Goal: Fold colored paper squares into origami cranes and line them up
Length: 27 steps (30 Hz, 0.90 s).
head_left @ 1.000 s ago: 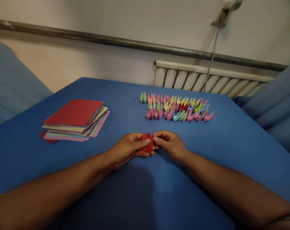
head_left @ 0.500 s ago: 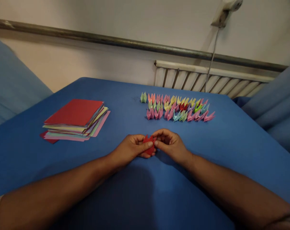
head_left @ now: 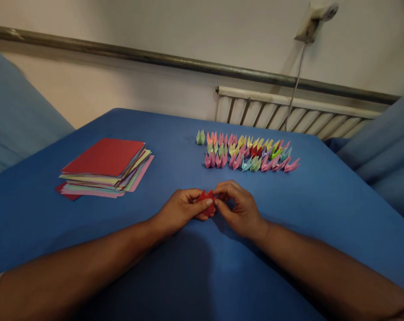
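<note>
The right hand (head_left: 240, 209) arches wider than a second ago. On the blue worktop (head_left: 155, 285), a paper stack (head_left: 103, 157) lies left of rows of folded figures (head_left: 255, 152); nearer, the left hand (head_left: 180, 208) pinches a red folded paper (head_left: 206, 196), which the right touches, grip unclear.

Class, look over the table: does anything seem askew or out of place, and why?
The paper stack looks askew: its lower sheets jut out unevenly to the right, and a red sheet pokes out beneath its near-left corner. Nothing looks spilled.
</note>
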{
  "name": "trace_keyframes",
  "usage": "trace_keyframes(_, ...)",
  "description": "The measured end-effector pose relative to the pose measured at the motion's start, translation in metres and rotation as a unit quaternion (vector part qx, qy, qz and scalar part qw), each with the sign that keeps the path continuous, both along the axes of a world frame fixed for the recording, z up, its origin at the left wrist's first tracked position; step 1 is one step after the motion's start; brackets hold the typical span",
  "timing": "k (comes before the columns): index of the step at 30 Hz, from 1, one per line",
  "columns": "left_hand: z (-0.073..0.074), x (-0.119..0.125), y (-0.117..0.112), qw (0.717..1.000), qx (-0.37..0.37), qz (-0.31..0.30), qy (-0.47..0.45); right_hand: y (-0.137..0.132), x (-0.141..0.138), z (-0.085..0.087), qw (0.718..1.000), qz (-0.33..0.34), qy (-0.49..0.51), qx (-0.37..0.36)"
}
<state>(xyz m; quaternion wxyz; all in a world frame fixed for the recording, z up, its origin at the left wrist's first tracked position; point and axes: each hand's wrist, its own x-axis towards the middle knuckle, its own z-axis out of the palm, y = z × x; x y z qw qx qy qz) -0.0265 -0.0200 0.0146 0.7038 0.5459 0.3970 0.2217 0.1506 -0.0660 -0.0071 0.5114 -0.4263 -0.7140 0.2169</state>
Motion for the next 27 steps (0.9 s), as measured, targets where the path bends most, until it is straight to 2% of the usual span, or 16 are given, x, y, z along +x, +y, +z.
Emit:
trace_keyframes(5,-0.0008,0.0017,0.0003,1.000,0.012,0.013,-0.004,-0.0011,0.0003,0.0012,0.998,-0.013,-0.053,0.024)
trace_keyframes(13,-0.0039,-0.0008,-0.0003,0.999,0.014,0.029,0.002,-0.0019,0.0017,-0.0010,0.996,-0.019,-0.078,0.049)
trace_keyframes(27,-0.0021,0.0003,-0.0028,0.996,-0.050,0.076,-0.025,-0.0021,-0.0006,0.0004,0.992,-0.034,-0.109,0.053)
